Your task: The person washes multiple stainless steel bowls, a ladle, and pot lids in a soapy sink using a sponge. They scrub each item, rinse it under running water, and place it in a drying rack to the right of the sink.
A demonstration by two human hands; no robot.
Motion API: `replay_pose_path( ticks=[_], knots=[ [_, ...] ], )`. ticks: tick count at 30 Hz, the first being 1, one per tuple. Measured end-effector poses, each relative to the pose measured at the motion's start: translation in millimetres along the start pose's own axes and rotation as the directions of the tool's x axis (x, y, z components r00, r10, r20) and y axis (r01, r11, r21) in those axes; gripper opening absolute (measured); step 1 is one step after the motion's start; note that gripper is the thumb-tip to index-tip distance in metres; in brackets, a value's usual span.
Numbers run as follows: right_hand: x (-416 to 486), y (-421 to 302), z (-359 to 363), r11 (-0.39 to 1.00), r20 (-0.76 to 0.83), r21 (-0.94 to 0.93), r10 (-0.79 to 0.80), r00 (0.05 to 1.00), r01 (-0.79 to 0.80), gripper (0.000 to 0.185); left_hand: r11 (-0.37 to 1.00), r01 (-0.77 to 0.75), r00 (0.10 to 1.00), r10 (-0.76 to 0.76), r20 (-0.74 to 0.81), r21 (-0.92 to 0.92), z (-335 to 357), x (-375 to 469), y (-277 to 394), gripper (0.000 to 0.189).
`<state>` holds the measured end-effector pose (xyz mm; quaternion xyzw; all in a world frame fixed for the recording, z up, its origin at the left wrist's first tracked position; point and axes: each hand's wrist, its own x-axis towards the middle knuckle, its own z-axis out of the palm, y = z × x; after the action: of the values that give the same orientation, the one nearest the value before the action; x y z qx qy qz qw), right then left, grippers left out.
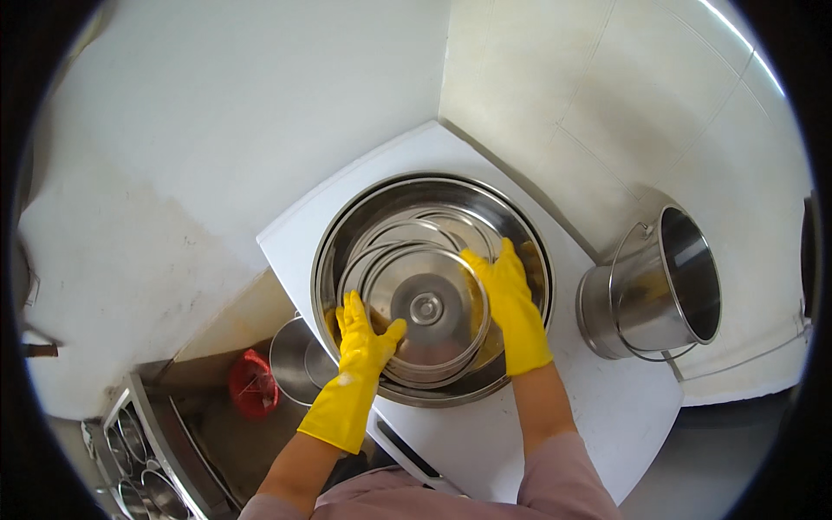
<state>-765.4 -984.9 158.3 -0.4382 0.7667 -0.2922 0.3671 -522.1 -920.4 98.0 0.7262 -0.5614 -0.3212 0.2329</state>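
Observation:
I wear yellow rubber gloves on both hands. Several round stainless steel pot lids (426, 338) lie overlapping inside a wide, shallow steel basin (434, 395). The topmost lid has a small round knob at its centre. My left hand (364, 348) grips the near left side of the lids, its thumb over the upper face and its fingers at the rim. At the right edge my right hand (510, 292) holds the same upper lids, with part of its grip hidden by the rim. Other lids rest at the far side of the basin, beneath these.
The basin stands on a white appliance top (572, 429) in a wall corner. To its right is a steel bucket (627, 296) with a wire handle. Lower left, a red plastic bag (252, 385), a steel pot (294, 357) and a rack (140, 390) holding steel vessels sit below the top.

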Motion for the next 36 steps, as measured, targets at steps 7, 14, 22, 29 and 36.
replay_pose_path(
  ticks=[7, 14, 22, 29, 36],
  knots=[
    [60, 8, 16, 0.962, -0.079, -0.269, 0.018, 0.997, -0.039, 0.078, 0.996, 0.072, 0.997, -0.073, 0.014, 0.05, 0, 1, 19, 0.111],
    [144, 107, 55, 0.959, 0.658, 0.195, 0.028, 0.753, -0.206, 0.061, 0.971, 0.045, 0.984, -0.083, -0.156, -0.237, 10, 7, 9, 0.096],
    [106, 113, 66, 0.891, 0.702, 0.296, 0.041, 0.711, -0.343, 0.059, 0.974, 0.034, 0.944, -0.106, -0.313, -0.226, 20, 3, 16, 0.103],
    [90, 118, 56, 0.875, 0.695, 0.302, 0.07, 0.716, -0.378, 0.057, 0.739, 0.146, 0.873, -0.409, -0.265, -0.658, 12, -19, 28, 0.107],
    [89, 110, 51, 0.874, 0.689, 0.31, 0.065, 0.722, -0.374, 0.055, 0.541, 0.233, 0.86, -0.502, -0.088, -0.808, 7, -19, 29, 0.112]
  ],
)
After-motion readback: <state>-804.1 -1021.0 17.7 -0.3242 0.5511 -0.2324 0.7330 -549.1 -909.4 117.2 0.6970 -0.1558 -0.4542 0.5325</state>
